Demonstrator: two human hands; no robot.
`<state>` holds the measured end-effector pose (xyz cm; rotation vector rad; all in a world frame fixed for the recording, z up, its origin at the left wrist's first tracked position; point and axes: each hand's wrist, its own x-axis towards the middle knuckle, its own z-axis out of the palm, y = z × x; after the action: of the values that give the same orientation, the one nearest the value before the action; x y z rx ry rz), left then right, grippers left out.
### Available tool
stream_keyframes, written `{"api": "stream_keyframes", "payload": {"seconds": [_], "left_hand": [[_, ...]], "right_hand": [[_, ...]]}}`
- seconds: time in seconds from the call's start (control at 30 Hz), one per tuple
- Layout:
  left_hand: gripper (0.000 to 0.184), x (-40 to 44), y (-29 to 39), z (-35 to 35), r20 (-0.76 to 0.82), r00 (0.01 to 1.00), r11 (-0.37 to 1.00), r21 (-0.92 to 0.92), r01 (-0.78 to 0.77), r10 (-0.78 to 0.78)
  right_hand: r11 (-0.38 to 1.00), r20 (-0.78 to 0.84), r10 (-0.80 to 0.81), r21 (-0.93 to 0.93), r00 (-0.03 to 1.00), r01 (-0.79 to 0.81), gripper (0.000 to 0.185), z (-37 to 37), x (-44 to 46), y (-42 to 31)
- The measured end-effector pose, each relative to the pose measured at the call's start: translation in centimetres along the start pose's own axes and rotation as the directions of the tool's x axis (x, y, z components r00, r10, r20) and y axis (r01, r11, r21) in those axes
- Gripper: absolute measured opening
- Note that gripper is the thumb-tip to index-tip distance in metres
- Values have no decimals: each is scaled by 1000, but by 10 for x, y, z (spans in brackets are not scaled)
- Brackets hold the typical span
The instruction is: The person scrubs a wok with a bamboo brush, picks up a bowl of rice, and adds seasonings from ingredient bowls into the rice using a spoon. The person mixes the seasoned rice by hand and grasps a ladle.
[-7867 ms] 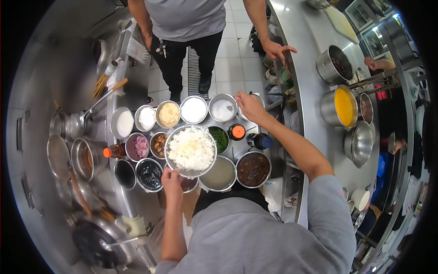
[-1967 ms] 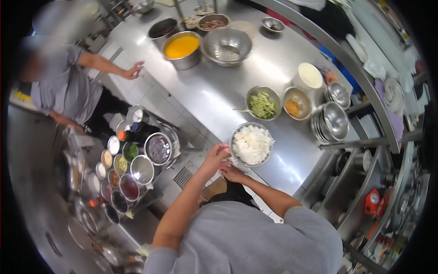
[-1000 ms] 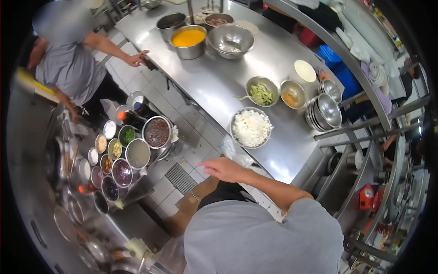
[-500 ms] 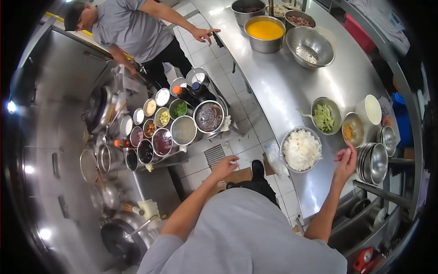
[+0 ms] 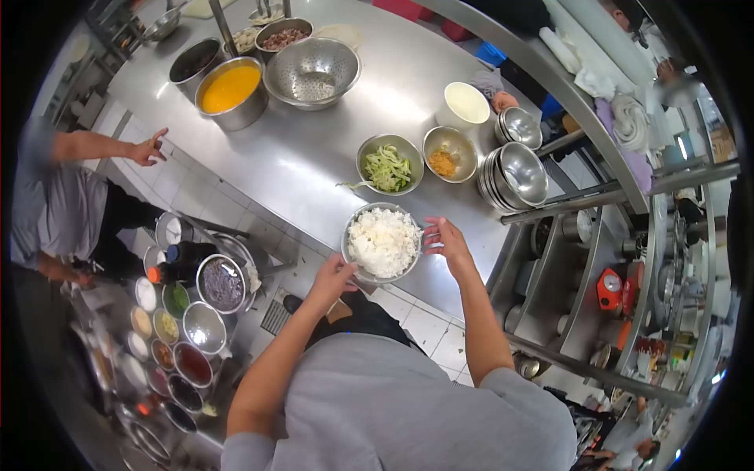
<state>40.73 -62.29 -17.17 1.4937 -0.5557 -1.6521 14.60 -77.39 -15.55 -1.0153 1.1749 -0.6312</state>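
A metal bowl [image 5: 380, 277] heaped with white rice [image 5: 384, 240] sits at the near edge of the steel table, in front of my body. At the bowl's lower left rim is my left hand [image 5: 334, 281], fingers bent and closed against the metal. My right hand [image 5: 448, 245] is beside the opposite rim, its fingers apart and nothing in them; whether a fingertip touches the bowl I cannot tell. Just beyond the rice stands a bowl of shredded green vegetable [image 5: 387, 168]. Right of that is a smaller bowl with orange bits [image 5: 444, 162].
Stacked metal bowls [image 5: 522, 174] and a pale tub [image 5: 466, 105] stand to the right. A perforated colander [image 5: 312, 72] and a pot of yellow liquid [image 5: 232, 93] are farther back. Seasoning containers [image 5: 193, 364] crowd the lower left. A co-worker's hand [image 5: 149, 149] extends over the table's left edge.
My view has turned right toward the table. My left hand has come from above the floor to the rice bowl's rim. My right hand has moved from near the small bowls to beside the rice.
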Motion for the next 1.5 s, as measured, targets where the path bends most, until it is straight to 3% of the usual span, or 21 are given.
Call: {"api": "stream_keyframes", "payload": {"seconds": [0.17,0.33,0.43,0.57,0.67,0.87,0.93,1.03,1.13,1.17,1.23,1.43,1.5], "left_hand": [[16,7,-3,1,-34,998,997,-54,-63,61],[17,-12,-9,-24,-138,982,975,-166,-148,126],[21,-58,2,-48,-258,950,972,-104,-210,178],[21,-121,13,-66,-441,883,962,-127,-241,163],[20,-162,-4,-82,-534,822,943,-126,-309,198],[12,-235,-22,-73,-775,623,883,-214,-417,107],[7,-248,-41,-73,-809,568,800,-236,-551,153],[7,-271,-48,-72,-861,499,781,-242,-576,101],[7,-289,-64,-80,-895,441,747,-247,-617,68],[7,-296,-66,-83,-903,425,734,-245,-633,66],[7,-312,-73,-89,-909,414,723,-310,-618,-35],[4,-373,-99,-107,-945,298,687,-305,-659,-134],[5,-391,-112,-111,-965,221,656,-260,-709,-143]], "right_hand": [[1000,-32,-8,-18,999,8,43,32,-9,3],[998,42,15,60,999,-17,40,63,-17,1],[991,177,17,128,984,-40,42,92,-23,-14],[981,488,-89,195,868,-8,45,130,-22,-38],[976,524,-172,-23,834,216,42,169,-17,-65],[920,576,-303,-29,759,390,22,230,1,-73],[907,596,-335,-7,730,422,18,259,-18,-83],[881,608,-376,1,699,473,15,301,-59,-101],[658,740,-519,26,428,752,21,335,-94,-116],[650,753,-516,35,407,760,21,346,-106,-120],[494,818,-552,164,162,854,25,370,-132,-125],[473,895,-447,248,-12,845,27,448,-196,-91],[517,928,-373,203,6,831,29,477,-225,-73]]}}
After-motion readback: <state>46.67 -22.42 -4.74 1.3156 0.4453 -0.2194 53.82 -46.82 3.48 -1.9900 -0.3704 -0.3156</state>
